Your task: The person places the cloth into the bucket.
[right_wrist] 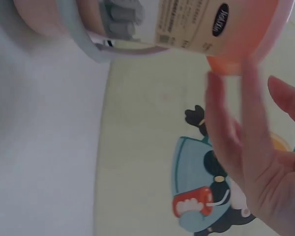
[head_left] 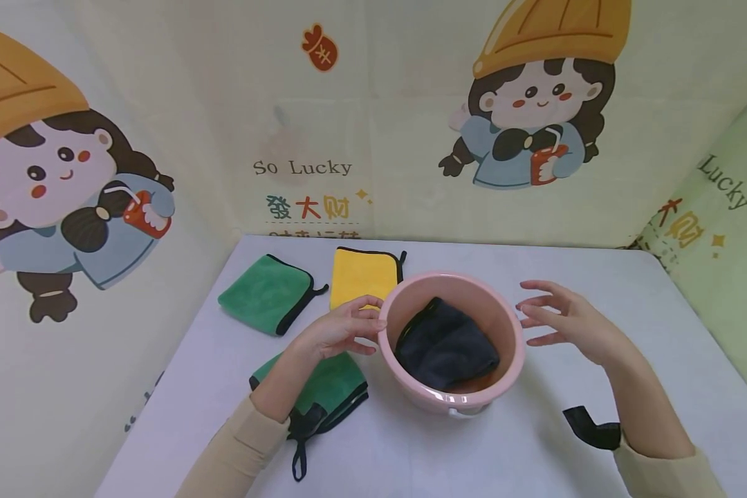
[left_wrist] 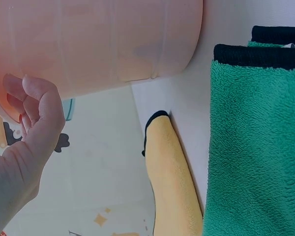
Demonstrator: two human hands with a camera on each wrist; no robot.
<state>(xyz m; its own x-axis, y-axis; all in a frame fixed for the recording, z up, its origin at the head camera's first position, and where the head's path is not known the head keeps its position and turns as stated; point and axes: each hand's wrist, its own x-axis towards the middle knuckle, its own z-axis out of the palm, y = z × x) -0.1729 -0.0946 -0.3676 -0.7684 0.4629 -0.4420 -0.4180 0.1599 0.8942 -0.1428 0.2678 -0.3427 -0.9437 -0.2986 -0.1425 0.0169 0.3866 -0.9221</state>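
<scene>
Pink round plastic bucket (head_left: 451, 387), dark grey cloth (head_left: 445, 346) inside.
Left hand (head_left: 339, 330) fingertips touch its rim, relaxed; right hand (head_left: 566, 318) open, spread, just beside it.

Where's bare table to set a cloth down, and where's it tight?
Free: table right of the bucket past the right hand, and the near strip in front. Crowded: left side, with two green cloths, yellow cloth and left hand.

The left forearm hides part of the near green cloth (head_left: 324, 387).
</scene>
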